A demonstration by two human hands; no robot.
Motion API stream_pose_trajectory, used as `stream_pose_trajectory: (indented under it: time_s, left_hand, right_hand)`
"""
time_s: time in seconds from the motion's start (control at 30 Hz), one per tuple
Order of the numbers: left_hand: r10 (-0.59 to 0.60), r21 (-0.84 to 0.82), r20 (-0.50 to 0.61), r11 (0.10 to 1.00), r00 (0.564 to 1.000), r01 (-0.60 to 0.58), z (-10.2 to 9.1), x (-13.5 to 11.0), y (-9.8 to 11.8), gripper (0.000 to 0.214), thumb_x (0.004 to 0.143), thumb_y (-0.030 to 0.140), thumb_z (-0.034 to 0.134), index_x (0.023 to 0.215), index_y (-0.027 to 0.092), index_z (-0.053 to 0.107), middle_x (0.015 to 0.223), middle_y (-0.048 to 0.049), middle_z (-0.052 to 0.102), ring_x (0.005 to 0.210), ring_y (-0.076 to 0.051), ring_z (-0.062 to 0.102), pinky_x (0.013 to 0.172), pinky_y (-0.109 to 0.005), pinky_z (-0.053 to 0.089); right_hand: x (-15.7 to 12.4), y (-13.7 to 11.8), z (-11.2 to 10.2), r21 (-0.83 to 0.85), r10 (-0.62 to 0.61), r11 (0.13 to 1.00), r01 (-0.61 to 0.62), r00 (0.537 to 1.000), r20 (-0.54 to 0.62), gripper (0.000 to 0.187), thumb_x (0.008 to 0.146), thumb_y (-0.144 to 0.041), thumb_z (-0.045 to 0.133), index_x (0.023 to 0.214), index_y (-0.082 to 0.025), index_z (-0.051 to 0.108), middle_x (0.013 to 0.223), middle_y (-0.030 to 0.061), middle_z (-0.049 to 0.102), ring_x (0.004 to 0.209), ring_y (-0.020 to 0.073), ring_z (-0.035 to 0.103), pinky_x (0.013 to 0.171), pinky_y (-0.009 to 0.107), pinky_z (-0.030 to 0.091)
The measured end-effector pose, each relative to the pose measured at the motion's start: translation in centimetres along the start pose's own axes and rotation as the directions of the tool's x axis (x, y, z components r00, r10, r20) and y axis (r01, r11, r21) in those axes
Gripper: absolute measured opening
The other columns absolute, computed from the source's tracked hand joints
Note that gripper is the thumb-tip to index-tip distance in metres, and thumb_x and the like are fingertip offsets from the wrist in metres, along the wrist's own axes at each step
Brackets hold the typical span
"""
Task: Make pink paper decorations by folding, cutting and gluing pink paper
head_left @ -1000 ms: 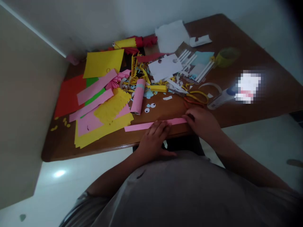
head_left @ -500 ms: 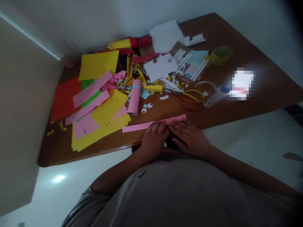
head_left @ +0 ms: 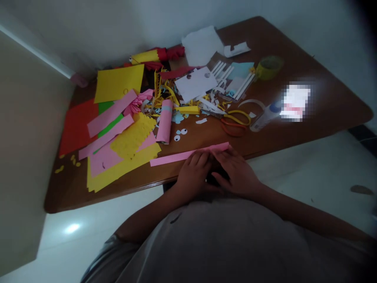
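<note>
Pressing a long, narrow strip of bright pink paper (head_left: 171, 157) flat onto the brown wooden worktop (head_left: 332, 98) with both hands, close to the near edge, probably to stop so light a piece from shifting or springing up. Palm down with the left hand (head_left: 194, 169) across the middle of the strip and with the right hand (head_left: 235, 171) just beside it, nearer the right end; clenched around nothing, with fingers laid on the paper and thumbs apart from it, so bearing down rather than pinching. Set just beyond, likely for easy reach, with a rolled pink paper tube banded in pale blue (head_left: 165, 125) near two round white paper eyes with black pupils (head_left: 184, 131). Farther right, lying with handles turned toward the right-hand side, as yellow-and-orange-handled scissors (head_left: 226, 114), beside a white plastic bottle with a blue cap (head_left: 262, 121). Massed farther back, apparently out of the way, in loose pale blue, white and yellow paper scraps (head_left: 178, 116).
</note>
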State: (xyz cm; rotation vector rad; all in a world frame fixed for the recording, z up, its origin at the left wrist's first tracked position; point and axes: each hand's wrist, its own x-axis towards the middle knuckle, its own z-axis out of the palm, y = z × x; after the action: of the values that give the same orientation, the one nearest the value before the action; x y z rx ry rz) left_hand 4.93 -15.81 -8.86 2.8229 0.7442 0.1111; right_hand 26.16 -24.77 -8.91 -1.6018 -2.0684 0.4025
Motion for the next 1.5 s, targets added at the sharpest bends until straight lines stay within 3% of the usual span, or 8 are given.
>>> stream_pose_trajectory:
  time_s: [0.6, 0.77, 0.93, 1.1, 1.2, 1.3, 1.4, 1.5]
  left_hand:
    - [-0.044, 0.098, 0.028, 0.994, 0.999, 0.041, -1.1, 2.4, 1.6, 0.141, 0.062, 0.105, 0.075, 0.176, 0.029, 0.044, 0.135, -0.0172, 0.067, 0.123, -0.039, 0.060, 0.115, -0.055, 0.047]
    - [-0.013, 0.035, -0.149, 0.999, 0.989, 0.019, 0.4, 0.6, 1.0, 0.110, 0.079, 0.094, 0.076, 0.162, 0.022, 0.063, 0.164, -0.0209, 0.059, 0.152, -0.043, 0.052, 0.131, -0.059, 0.041]
    - [-0.124, -0.095, -0.258, 0.990, 0.958, 0.103, 0.4, -3.1, -0.3, 0.034, 0.108, 0.054, 0.069, 0.122, 0.025, 0.081, 0.149, -0.0128, 0.074, 0.146, -0.030, 0.064, 0.122, -0.051, 0.054]
    - [-0.359, -0.246, -0.450, 0.930, 0.818, 0.273, 0.4, -8.5, -0.1, 0.042, 0.107, 0.055, 0.063, 0.084, 0.024, 0.079, 0.097, -0.0123, 0.080, 0.098, -0.028, 0.075, 0.093, -0.047, 0.061]
    - [-0.529, -0.582, -0.107, 0.720, 0.842, 0.378, 1.5, -9.4, 1.3, 0.062, 0.105, 0.073, 0.058, 0.074, 0.022, 0.075, 0.076, -0.0083, 0.073, 0.076, -0.022, 0.070, 0.075, -0.036, 0.056]
    - [-0.499, -0.884, 0.340, 0.118, 0.797, 0.451, 3.3, -7.5, 2.7, 0.091, 0.095, 0.097, 0.045, 0.107, 0.016, 0.083, 0.092, -0.0125, 0.080, 0.076, -0.023, 0.075, 0.070, -0.033, 0.056]
    - [-0.471, -0.873, 0.475, -0.359, 0.744, 0.330, 4.6, -4.9, 3.4, 0.100, 0.087, 0.102, 0.054, 0.127, 0.012, 0.079, 0.103, -0.0143, 0.080, 0.077, -0.021, 0.077, 0.070, -0.031, 0.058]
    - [-0.501, -0.799, 0.536, -0.561, 0.679, 0.217, 5.0, -3.6, 3.9, 0.074, 0.087, 0.082, 0.079, 0.114, 0.014, 0.078, 0.099, -0.0091, 0.078, 0.072, -0.015, 0.074, 0.067, -0.026, 0.056]
  right_hand:
    - [0.6, 0.0, -4.7, -0.172, 0.380, 0.909, -0.381, 0.924, -0.038, 0.054, 0.114, -0.036, 0.044, 0.160, -0.015, 0.062, 0.148, 0.0235, 0.074, 0.148, 0.0436, 0.062, 0.125, 0.067, 0.046]
    - [0.8, 1.1, -4.5, -0.027, 0.309, 0.947, -0.319, 0.935, -0.176, 0.048, 0.114, -0.033, 0.040, 0.147, -0.018, 0.073, 0.143, 0.0178, 0.078, 0.136, 0.0361, 0.070, 0.121, 0.058, 0.052]
    - [3.9, 3.0, -4.2, -0.089, 0.278, 0.947, -0.308, 0.927, -0.254, 0.056, 0.111, -0.024, 0.037, 0.160, -0.015, 0.062, 0.157, 0.0213, 0.068, 0.144, 0.0371, 0.063, 0.121, 0.056, 0.052]
    - [7.6, 3.6, -5.2, -0.323, 0.491, 0.812, -0.487, 0.868, -0.075, 0.060, 0.109, -0.021, 0.039, 0.164, -0.001, 0.054, 0.155, 0.0357, 0.061, 0.117, 0.0435, 0.075, 0.094, 0.055, 0.061]
    - [9.1, 3.8, -6.2, -0.429, 0.492, 0.777, -0.460, 0.870, -0.041, 0.045, 0.111, -0.022, 0.044, 0.135, 0.001, 0.074, 0.134, 0.0355, 0.070, 0.105, 0.0392, 0.077, 0.088, 0.047, 0.058]
    - [10.3, 4.2, -6.6, -0.475, 0.421, 0.805, -0.355, 0.906, 0.035, 0.035, 0.108, -0.021, 0.054, 0.115, 0.000, 0.081, 0.121, 0.0353, 0.074, 0.105, 0.0408, 0.076, 0.088, 0.047, 0.056]
    - [11.1, 4.4, -6.2, -0.473, 0.376, 0.822, -0.318, 0.926, 0.031, 0.032, 0.104, -0.022, 0.061, 0.112, 0.001, 0.081, 0.117, 0.0365, 0.076, 0.111, 0.0452, 0.075, 0.091, 0.050, 0.055]
    - [10.9, 4.3, -5.9, -0.428, 0.392, 0.826, -0.367, 0.920, -0.032, 0.035, 0.100, -0.031, 0.070, 0.114, -0.001, 0.079, 0.116, 0.0346, 0.077, 0.108, 0.0437, 0.076, 0.089, 0.048, 0.055]
